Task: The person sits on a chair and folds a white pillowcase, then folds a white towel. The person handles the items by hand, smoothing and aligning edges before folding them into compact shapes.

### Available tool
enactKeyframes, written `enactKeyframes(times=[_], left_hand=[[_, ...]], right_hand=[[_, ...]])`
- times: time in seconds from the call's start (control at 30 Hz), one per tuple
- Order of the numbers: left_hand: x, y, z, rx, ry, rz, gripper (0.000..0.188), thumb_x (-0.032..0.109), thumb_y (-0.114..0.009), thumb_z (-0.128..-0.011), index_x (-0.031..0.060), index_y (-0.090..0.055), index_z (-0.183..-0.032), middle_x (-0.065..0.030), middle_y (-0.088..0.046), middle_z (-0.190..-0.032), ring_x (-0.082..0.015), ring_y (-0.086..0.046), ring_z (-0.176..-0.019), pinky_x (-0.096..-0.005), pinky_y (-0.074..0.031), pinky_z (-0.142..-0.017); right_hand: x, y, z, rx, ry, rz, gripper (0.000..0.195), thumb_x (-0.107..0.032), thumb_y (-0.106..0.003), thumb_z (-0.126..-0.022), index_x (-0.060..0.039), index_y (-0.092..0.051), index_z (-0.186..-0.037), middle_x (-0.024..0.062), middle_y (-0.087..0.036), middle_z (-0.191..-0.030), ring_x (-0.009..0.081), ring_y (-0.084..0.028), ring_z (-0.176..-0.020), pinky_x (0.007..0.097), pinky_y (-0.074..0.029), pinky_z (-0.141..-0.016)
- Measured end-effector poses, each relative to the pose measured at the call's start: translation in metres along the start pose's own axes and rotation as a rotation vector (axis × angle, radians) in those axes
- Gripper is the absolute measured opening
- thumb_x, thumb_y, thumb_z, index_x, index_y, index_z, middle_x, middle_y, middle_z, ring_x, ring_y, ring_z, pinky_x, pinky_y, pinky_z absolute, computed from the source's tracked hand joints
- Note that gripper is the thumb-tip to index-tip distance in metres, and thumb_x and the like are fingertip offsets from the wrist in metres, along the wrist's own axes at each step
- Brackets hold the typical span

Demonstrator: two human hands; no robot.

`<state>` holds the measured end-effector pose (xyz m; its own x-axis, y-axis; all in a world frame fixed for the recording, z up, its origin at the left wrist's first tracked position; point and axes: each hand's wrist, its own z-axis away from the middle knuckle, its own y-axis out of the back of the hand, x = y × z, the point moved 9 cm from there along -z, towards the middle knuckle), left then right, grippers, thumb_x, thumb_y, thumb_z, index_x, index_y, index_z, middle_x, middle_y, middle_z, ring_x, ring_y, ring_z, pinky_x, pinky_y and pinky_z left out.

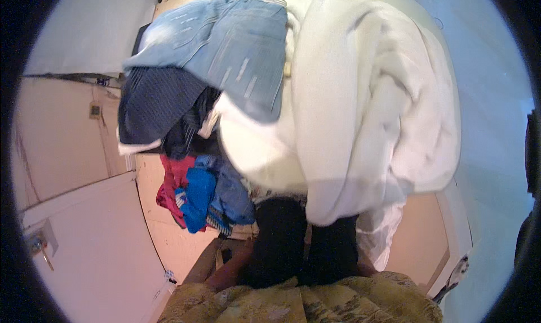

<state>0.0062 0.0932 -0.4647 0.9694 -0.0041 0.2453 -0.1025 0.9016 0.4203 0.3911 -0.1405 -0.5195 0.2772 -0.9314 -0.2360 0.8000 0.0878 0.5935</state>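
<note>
Before me a large white fleece-like garment or blanket (325,99) lies in loose folds, its front edge hanging down over my dark-trousered legs (281,238). To its left are light blue distressed jeans (249,57), partly over a dark ribbed garment (156,103). My left hand (248,246) is dim and low beside my left leg; its fingers cannot be made out. At the right, only a sliver of my right forearm shows beside the white cloth, and the hand itself is out of sight.
On the floor at left lie a blue garment (200,196), a red one (175,175) and denim (230,192). A white door with a handle (44,251) stands farther left. A pale wall (486,154) runs along the right side.
</note>
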Motion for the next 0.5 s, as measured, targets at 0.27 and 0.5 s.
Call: enactKeyframes(times=[0.27, 0.5], left_hand=[[0.026, 0.01, -0.018, -0.038, 0.12, 0.08, 0.032, 0.024, -0.065, -0.092, 0.0035, -0.067, -0.117, -0.0233, -0.069, -0.114, -0.0385, -0.067, -0.104, -0.0464, -0.053, -0.087], [0.041, 0.018, -0.028, -0.055, 0.167, 0.11, 0.032, 0.024, -0.064, -0.093, 0.0035, -0.067, -0.118, -0.0232, -0.069, -0.116, -0.0389, -0.067, -0.106, -0.0469, -0.053, -0.088]], right_hand=[[0.007, 0.023, -0.009, -0.112, -0.202, -0.097, 0.018, -0.014, -0.055, -0.097, 0.0028, -0.058, -0.104, 0.0245, -0.062, -0.096, 0.0409, -0.06, -0.085, 0.0497, -0.048, -0.077], [-0.008, 0.036, -0.023, -0.138, -0.265, -0.113, 0.021, -0.015, -0.056, -0.097, 0.0031, -0.06, -0.106, 0.0252, -0.064, -0.098, 0.0416, -0.061, -0.087, 0.0499, -0.049, -0.078]])
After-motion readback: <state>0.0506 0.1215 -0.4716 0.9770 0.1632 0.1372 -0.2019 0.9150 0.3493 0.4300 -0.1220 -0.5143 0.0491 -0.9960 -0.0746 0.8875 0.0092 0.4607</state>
